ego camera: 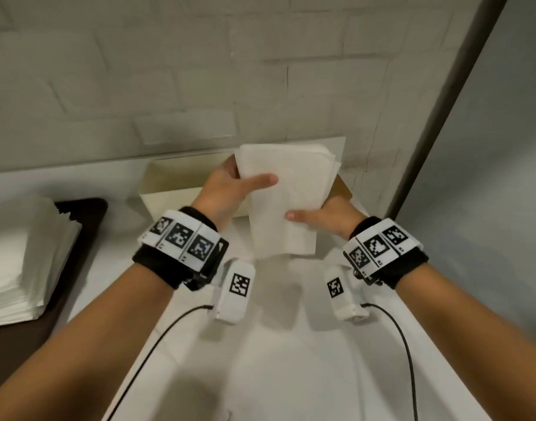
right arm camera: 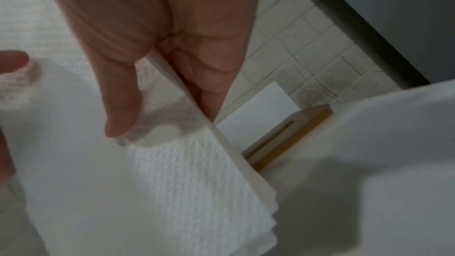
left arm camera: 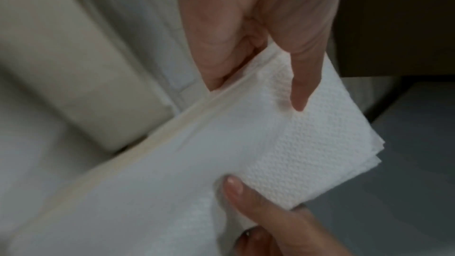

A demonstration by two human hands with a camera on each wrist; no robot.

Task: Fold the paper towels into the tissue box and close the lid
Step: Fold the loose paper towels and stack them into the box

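Observation:
A folded stack of white paper towels (ego camera: 286, 205) is held up between both hands, in front of and partly over the open cream tissue box (ego camera: 166, 189) by the wall. My left hand (ego camera: 248, 174) grips the stack's upper left edge, thumb on top and fingers behind. My right hand (ego camera: 315, 214) pinches the lower right edge, thumb across the top sheet. The left wrist view shows the embossed towels (left arm camera: 295, 153) between thumb and fingers. In the right wrist view, the tan slotted lid (right arm camera: 290, 135) lies past the towels (right arm camera: 172, 182). The box's inside is mostly hidden.
A tall pile of white paper towels (ego camera: 17, 262) sits on a dark tray (ego camera: 87, 226) at the left. The brick wall (ego camera: 169, 86) stands right behind the box. A dark post (ego camera: 443, 117) rises at the right. Cables (ego camera: 157, 338) trail from both wrists over the white table.

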